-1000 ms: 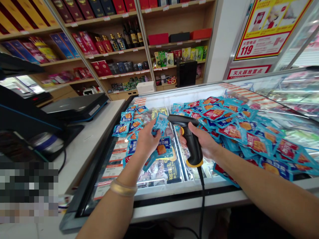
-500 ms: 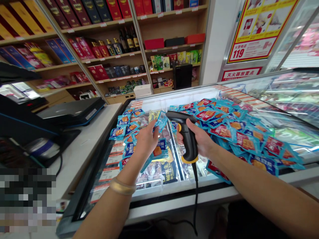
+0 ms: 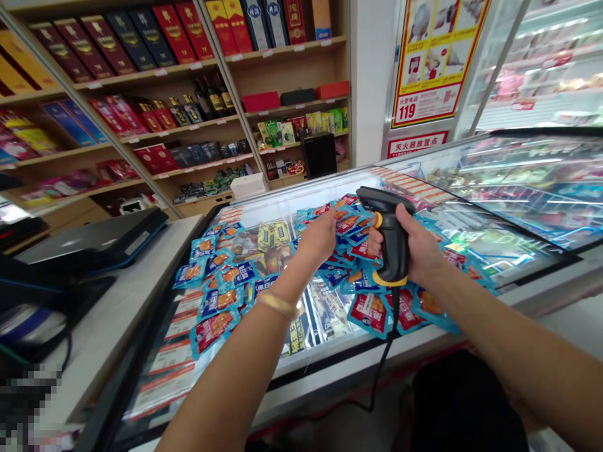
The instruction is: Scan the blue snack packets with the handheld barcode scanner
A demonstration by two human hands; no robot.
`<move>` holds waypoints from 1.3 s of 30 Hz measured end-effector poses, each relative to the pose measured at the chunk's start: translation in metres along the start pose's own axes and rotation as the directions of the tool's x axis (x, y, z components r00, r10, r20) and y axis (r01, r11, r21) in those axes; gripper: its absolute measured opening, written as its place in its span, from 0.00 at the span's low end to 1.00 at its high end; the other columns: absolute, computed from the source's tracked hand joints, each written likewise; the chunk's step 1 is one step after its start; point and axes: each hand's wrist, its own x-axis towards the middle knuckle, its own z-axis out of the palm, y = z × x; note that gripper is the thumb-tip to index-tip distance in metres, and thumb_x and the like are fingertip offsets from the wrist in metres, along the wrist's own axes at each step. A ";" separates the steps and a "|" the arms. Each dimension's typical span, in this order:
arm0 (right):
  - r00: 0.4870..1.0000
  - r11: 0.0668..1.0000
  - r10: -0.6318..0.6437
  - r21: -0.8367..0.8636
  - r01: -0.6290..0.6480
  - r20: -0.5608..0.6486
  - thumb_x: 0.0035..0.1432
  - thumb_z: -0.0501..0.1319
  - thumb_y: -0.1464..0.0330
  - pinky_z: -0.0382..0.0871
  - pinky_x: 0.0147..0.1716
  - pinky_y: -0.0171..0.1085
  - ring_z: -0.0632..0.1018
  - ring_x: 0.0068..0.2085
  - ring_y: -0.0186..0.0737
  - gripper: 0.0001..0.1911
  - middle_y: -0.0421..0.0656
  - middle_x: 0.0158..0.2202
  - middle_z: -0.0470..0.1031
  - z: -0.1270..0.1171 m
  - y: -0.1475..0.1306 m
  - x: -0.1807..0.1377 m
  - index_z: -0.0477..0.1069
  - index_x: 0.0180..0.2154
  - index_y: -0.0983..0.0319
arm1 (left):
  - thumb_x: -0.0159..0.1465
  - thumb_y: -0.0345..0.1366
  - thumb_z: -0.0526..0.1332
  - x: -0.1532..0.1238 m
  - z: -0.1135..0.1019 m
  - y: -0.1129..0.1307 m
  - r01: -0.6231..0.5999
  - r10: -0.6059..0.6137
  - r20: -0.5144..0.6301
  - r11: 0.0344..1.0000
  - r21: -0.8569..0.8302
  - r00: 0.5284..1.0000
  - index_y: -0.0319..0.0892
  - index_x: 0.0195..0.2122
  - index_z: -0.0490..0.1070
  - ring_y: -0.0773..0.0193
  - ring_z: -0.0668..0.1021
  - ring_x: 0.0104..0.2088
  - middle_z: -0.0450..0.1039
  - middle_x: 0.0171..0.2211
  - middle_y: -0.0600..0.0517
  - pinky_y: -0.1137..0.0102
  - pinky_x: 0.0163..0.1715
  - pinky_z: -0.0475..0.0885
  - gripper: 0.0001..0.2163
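Observation:
My right hand (image 3: 419, 245) is wrapped around the grip of a black and yellow barcode scanner (image 3: 394, 245), its head pointing left and its cable hanging down. At the pile of blue-edged snack packets (image 3: 372, 311), my left hand (image 3: 320, 237) has its fingers curled together. Its fingertips reach among the packets, and what they grip is hidden. Further left on the freezer's glass top lies a second group of snack packets (image 3: 220, 300), some with red labels and some with blue.
Under the glass are frozen goods (image 3: 273, 235). A counter (image 3: 108, 314) with a dark flat scale (image 3: 98, 238) stands at the left. Shelves (image 3: 282, 53) of boxes and bottles line the back. The scanner cable (image 3: 377, 376) droops over the freezer's front edge.
My left hand has moved right, from holding up a packet near the scanner to the right-hand pile. More packets lie at the left. The view has shifted right.

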 end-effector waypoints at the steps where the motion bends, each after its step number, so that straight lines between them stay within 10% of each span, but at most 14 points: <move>1: 1.000 1.000 -0.001 0.003 0.001 -0.010 0.55 0.58 0.46 0.63 0.23 0.36 0.66 0.23 0.36 0.22 0.39 0.22 0.64 -0.003 -0.001 -0.002 0.65 0.32 0.59 | 0.70 0.38 0.45 0.003 0.004 0.002 0.004 -0.002 0.041 0.999 -0.042 0.999 0.45 0.63 0.61 0.52 0.76 0.52 0.73 0.55 0.45 0.60 0.51 0.69 0.21; 9: 0.999 0.999 -0.007 0.032 0.008 -0.043 0.52 0.62 0.48 0.63 0.23 0.36 0.66 0.23 0.36 0.21 0.39 0.22 0.65 -0.011 0.003 -0.004 0.66 0.32 0.59 | 0.71 0.42 0.42 0.001 0.004 -0.001 0.011 -0.001 0.057 0.984 -0.177 0.998 0.43 0.61 0.63 0.58 0.66 0.63 0.65 0.62 0.49 0.62 0.61 0.61 0.22; 17: 0.999 0.999 0.035 0.038 -0.037 0.041 0.54 0.60 0.47 0.62 0.22 0.34 0.67 0.23 0.34 0.22 0.39 0.22 0.65 0.015 0.010 0.003 0.66 0.32 0.60 | 0.64 0.50 0.55 -0.034 -0.050 -0.055 0.091 -0.091 -0.005 0.994 -0.063 0.996 0.39 0.62 0.60 0.52 0.65 0.62 0.63 0.62 0.41 0.58 0.61 0.60 0.29; 23: 0.976 0.989 0.132 0.044 -0.142 0.175 0.52 0.63 0.48 0.63 0.23 0.33 0.67 0.23 0.33 0.22 0.39 0.21 0.66 0.059 0.043 0.021 0.67 0.30 0.61 | 0.44 0.52 0.71 -0.091 -0.074 -0.102 0.051 -0.091 0.301 0.989 0.137 0.949 0.45 0.56 0.67 0.42 0.68 0.58 0.67 0.57 0.40 0.51 0.56 0.62 0.38; 29: 0.938 0.962 0.261 0.020 -0.273 0.228 0.49 0.65 0.48 0.62 0.23 0.33 0.67 0.22 0.33 0.23 0.39 0.20 0.67 0.086 0.083 0.037 0.67 0.29 0.62 | 0.37 0.50 0.74 -0.115 -0.067 -0.109 0.044 -0.138 0.359 0.965 0.260 0.923 0.42 0.52 0.68 0.39 0.67 0.56 0.66 0.55 0.39 0.50 0.55 0.61 0.41; 39: 0.920 0.953 0.278 0.039 -0.300 0.275 0.51 0.63 0.48 0.62 0.25 0.33 0.67 0.23 0.32 0.23 0.39 0.21 0.66 0.070 0.097 0.036 0.69 0.30 0.62 | 0.50 0.45 0.67 -0.119 -0.066 -0.115 0.219 -0.226 0.039 0.867 -0.447 0.973 0.43 0.54 0.64 0.53 0.74 0.53 0.71 0.52 0.42 0.57 0.53 0.68 0.30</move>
